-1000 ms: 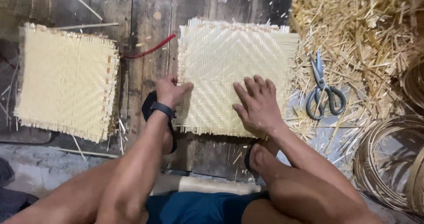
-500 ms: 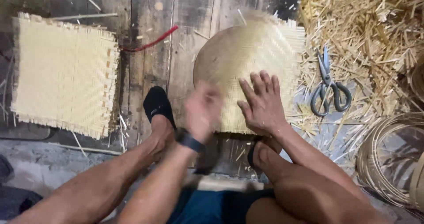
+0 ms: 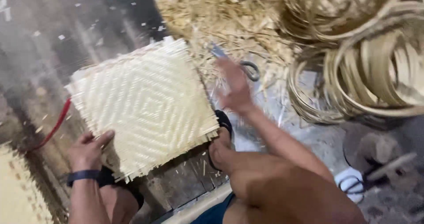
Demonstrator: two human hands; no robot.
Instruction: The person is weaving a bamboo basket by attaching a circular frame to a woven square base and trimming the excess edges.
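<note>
A square woven bamboo mat [image 3: 145, 105] with a diamond pattern lies tilted on the dark wooden floor. My left hand [image 3: 88, 151] grips its lower left edge, and a dark band sits on that wrist. My right hand [image 3: 234, 85] is blurred, fingers apart, stretched out just right of the mat and close to a pair of scissors [image 3: 245, 65] lying on the straw. It holds nothing that I can see. My bare foot [image 3: 221, 151] in a black sandal rests at the mat's lower right corner.
A heap of straw and bamboo scraps [image 3: 229, 16] fills the top. Coils of bamboo strip [image 3: 371, 74] lie stacked at the right. A second woven mat [image 3: 17, 193] shows at the bottom left, with a red cord [image 3: 55, 127] beside it.
The view swung right. The mat, pressed flat under both hands a second ago, is now lifted at its left edge by my left hand. My right hand left the mat and moved toward the scissors.
</note>
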